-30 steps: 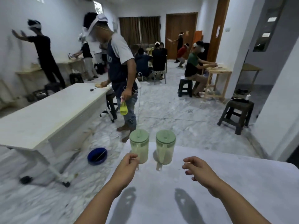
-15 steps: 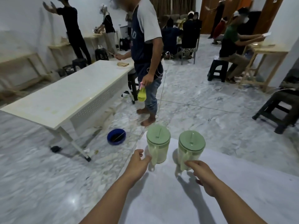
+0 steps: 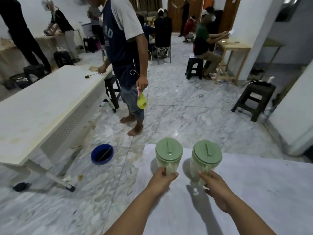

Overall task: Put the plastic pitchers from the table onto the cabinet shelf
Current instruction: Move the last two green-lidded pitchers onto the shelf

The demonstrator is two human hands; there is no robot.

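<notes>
Green-lidded plastic pitchers stand upright side by side near the far edge of the white desk (image 3: 254,192), long axes vertical, handles turned toward the wearer. The left pitcher (image 3: 169,154) has its handle hidden inside the left hand (image 3: 160,181), whose grip is wrapped around it; the base is covered too. The right pitcher (image 3: 205,158) shows part of its pale handle between the fingers of the right hand (image 3: 216,185), whose grip is curled around it. No cabinet shelf is visible. Beyond the desk edge a blue bowl (image 3: 102,154) lies on the marble floor (image 3: 186,116), and a barefoot person (image 3: 126,48), cut off at the top, stands nearby.
</notes>
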